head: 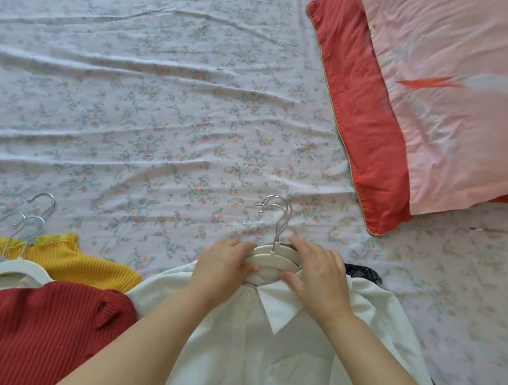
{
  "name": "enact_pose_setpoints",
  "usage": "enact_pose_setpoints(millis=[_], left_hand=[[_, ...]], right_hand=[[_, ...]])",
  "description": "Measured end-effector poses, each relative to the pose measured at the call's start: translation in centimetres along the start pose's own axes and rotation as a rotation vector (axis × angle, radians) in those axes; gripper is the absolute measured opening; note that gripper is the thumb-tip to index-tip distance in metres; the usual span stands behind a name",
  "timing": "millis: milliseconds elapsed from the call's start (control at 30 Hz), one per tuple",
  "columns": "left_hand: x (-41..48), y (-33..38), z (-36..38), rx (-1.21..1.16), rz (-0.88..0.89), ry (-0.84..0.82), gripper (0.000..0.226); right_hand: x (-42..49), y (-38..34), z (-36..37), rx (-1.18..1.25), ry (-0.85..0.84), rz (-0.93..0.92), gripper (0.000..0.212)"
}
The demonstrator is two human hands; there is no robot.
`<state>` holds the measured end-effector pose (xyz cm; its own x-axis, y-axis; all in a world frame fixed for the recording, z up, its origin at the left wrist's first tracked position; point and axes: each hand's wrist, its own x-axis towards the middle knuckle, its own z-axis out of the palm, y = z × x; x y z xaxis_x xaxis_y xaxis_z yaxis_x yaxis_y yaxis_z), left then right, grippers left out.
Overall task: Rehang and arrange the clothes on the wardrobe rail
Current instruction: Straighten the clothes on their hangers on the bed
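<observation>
White shirt (263, 346) lies on bed (130, 120), collar over stacked white hangers (271, 255). Left hand (225, 263) and right hand (319, 274) curl fingers around the hanger ends. Advice: seat shoulders evenly and separate the hooks before lifting.

A white collared shirt (279, 348) lies front up on the flowered bedsheet (130, 120), its collar towards the far side. Two white hangers (271, 260) are stacked at its neck, their silver hooks pointing away. The left hand (225, 263) grips their left side and the right hand (320, 279) their right side, by the collar. A dark garment (362, 272) peeks from under the shirt's right shoulder. To the left a yellow ribbed knit (80, 263) lies partly under a red ribbed knit (28, 332), with three more hangers (9, 267) at the yellow collar.
</observation>
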<state>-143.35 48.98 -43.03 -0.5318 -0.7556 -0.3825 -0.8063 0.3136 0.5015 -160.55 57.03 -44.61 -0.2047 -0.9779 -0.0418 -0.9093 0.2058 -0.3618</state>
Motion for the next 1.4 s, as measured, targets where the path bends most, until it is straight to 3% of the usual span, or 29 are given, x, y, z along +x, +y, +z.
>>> enact_pose_setpoints(millis=[233,400,633,900,1167,1400], left_hand=[[-5.0,2.4,-1.6,-0.132,0.004,0.057,0.032],[-10.1,4.7,-3.9,-0.237,0.038,0.142,0.029],[-17.6,9.6,-11.1,-0.321,0.18,0.165,0.03],[-25.4,13.1,-16.0,-0.401,0.273,0.187,0.031],[-29.6,17.5,-23.4,-0.535,0.409,0.326,0.032],[-38.1,22.8,-33.5,-0.6,0.638,0.466,0.031]], right_hand=[[-4.6,-2.5,-3.4,0.152,0.132,0.083,0.039],[-8.7,-5.4,-8.1,0.12,0.213,0.037,0.032],[-14.2,-10.9,-18.0,0.034,0.438,0.016,0.038],[-19.6,-16.6,-25.9,-0.065,0.524,0.057,0.04],[-20.9,-21.8,-35.7,-0.243,0.712,-0.03,0.046],[-24.5,-29.0,-47.3,-0.309,0.926,-0.082,0.049]])
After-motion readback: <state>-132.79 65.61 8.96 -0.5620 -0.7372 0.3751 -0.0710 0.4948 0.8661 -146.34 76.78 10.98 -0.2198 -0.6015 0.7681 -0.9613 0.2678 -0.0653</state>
